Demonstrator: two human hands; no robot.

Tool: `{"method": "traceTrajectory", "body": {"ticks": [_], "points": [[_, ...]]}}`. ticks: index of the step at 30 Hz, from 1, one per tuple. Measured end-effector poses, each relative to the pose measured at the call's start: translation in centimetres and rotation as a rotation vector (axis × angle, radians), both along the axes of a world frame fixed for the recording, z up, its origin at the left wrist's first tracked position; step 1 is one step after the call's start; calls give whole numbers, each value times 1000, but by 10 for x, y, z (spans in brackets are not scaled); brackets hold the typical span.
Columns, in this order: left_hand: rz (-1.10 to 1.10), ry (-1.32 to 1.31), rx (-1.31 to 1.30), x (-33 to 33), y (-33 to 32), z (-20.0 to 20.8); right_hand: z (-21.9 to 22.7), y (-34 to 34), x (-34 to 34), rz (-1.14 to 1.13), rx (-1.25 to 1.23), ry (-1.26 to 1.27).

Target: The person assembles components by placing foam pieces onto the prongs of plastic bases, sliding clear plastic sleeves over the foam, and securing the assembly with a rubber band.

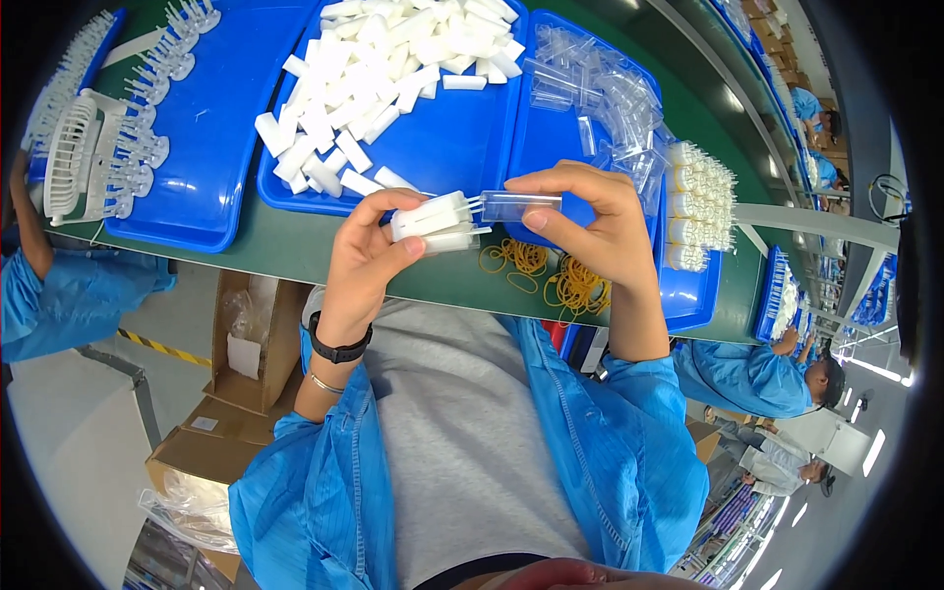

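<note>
My left hand (pixel 359 251) is closed on a few white plastic pieces (pixel 429 216) lying side by side, with thin prongs pointing right. Between the thumb and fingers of my right hand (pixel 605 221) is a clear plastic sleeve (pixel 500 205). Its left end meets the prongs of the upper white piece; I cannot tell how far they reach inside. Both hands are above the near edge of the green table (pixel 324 251). Just behind them, a blue tray (pixel 462 138) holds a heap of white blocks (pixel 388 74). Clear sleeves (pixel 615 93) fill another blue tray (pixel 544 133) to its right.
Yellow rubber bands (pixel 580 287) lie below my right hand. Stacked white pieces with yellowish tips (pixel 700 202) stand at right. A blue tray (pixel 211 147) at left carries pronged white parts (pixel 133 157). Co-workers in blue sit on both sides; cardboard boxes (pixel 241 339) stand below left.
</note>
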State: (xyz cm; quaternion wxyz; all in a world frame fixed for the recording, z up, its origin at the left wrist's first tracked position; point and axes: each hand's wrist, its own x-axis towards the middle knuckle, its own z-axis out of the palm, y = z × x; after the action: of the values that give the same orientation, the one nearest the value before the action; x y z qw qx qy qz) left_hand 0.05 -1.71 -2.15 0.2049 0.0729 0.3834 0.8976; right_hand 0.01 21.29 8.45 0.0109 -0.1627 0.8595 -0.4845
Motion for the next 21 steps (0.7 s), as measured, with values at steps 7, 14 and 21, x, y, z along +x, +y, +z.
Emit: {"method": "traceTrajectory", "body": {"ticks": [7, 14, 21], "points": [[7, 7, 4, 1, -1, -2, 3, -1, 2, -83, -40, -27], [-9, 153, -107, 0, 0, 2, -1, -12, 5, -38, -28, -41], [23, 309, -314, -1, 1, 8, 5, -19, 7, -9, 12, -33]]}}
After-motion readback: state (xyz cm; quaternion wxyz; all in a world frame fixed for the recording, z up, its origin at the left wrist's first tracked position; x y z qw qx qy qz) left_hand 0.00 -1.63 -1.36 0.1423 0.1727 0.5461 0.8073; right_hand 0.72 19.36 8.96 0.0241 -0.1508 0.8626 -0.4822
